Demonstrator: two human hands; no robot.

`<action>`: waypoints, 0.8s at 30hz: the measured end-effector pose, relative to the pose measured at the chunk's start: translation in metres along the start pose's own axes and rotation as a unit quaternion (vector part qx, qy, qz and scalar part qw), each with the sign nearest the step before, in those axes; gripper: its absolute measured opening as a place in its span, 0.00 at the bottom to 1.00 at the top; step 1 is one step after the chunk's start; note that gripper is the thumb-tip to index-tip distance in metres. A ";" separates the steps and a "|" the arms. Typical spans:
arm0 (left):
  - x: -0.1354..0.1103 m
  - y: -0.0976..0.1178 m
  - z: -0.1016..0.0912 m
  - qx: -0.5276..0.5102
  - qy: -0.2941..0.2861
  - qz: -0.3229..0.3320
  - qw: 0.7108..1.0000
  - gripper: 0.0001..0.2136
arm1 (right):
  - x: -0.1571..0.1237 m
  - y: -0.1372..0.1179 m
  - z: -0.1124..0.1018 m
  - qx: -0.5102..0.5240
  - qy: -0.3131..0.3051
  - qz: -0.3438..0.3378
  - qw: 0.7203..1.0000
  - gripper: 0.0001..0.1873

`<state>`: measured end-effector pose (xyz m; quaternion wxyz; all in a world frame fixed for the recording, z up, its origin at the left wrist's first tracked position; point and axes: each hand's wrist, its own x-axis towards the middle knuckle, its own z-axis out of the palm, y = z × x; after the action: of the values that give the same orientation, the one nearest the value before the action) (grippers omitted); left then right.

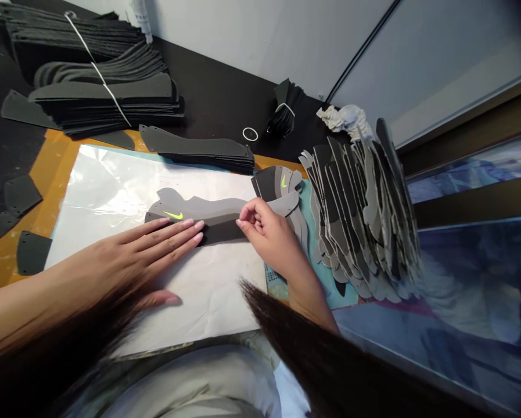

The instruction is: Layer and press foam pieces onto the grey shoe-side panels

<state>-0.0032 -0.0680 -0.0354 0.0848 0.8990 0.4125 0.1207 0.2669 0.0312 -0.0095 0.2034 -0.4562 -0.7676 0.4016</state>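
Observation:
A long grey and black shoe upper piece [208,205] with a yellow-green swoosh lies across a white sheet [112,180]. My left hand [142,251] rests flat with fingers together and stretched, its fingertips on the left part of the piece's black band [221,230]. Toward the right end of that band, my right hand [271,235] is closed in a pinch, thumb and index finger meeting at the band. Its other fingers are curled. Just beyond my right hand lies another swoosh-marked piece [271,181], partly overlapped by the long one.
Tied stacks of black cut pieces [112,96] stand at the back left, with a loose stack [194,146] behind the sheet. On the right, many grey and black pieces [356,209] stand in a fanned pile. A white ring [250,134] and crumpled paper [349,121] lie behind.

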 end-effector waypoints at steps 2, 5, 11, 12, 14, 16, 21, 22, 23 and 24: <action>-0.007 -0.002 -0.005 -0.012 -0.010 0.007 1.000 0.37 | 0.000 0.000 0.000 -0.005 0.000 -0.004 1.000 0.03; -0.012 -0.006 -0.015 -0.027 -0.028 0.024 0.999 0.29 | 0.000 -0.001 0.000 -0.003 0.003 -0.003 1.000 0.03; -0.002 -0.014 -0.029 -0.072 -0.029 0.058 0.995 0.17 | -0.001 0.002 0.003 0.049 0.030 0.006 0.998 0.04; 0.000 -0.015 -0.030 -0.077 -0.030 0.065 0.994 0.18 | -0.001 0.003 0.004 0.057 0.031 0.007 0.998 0.04; 0.003 -0.017 -0.031 -0.074 -0.038 0.078 0.993 0.18 | -0.001 0.003 0.004 0.073 0.029 0.006 0.997 0.05; 0.003 -0.019 -0.031 -0.059 -0.046 0.084 0.994 0.18 | -0.002 0.003 0.004 0.081 0.026 0.001 0.996 0.04; -0.001 -0.021 -0.021 -0.038 -0.040 0.087 0.995 0.18 | -0.004 0.001 0.003 0.020 0.025 -0.012 0.999 0.04; -0.002 -0.021 -0.019 -0.037 -0.039 0.086 0.995 0.20 | -0.004 0.001 0.003 0.008 0.024 -0.014 1.000 0.04; -0.003 -0.021 -0.017 -0.037 -0.038 0.082 0.995 0.21 | -0.004 0.001 0.003 -0.001 0.023 -0.017 1.000 0.04; -0.003 -0.021 -0.016 -0.037 -0.039 0.078 0.995 0.21 | -0.004 0.001 0.003 -0.006 0.021 -0.019 1.000 0.03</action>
<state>-0.0251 -0.0560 -0.0254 0.1246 0.9286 0.3326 0.1072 0.2674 0.0269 -0.0117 0.2239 -0.4514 -0.7740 0.3833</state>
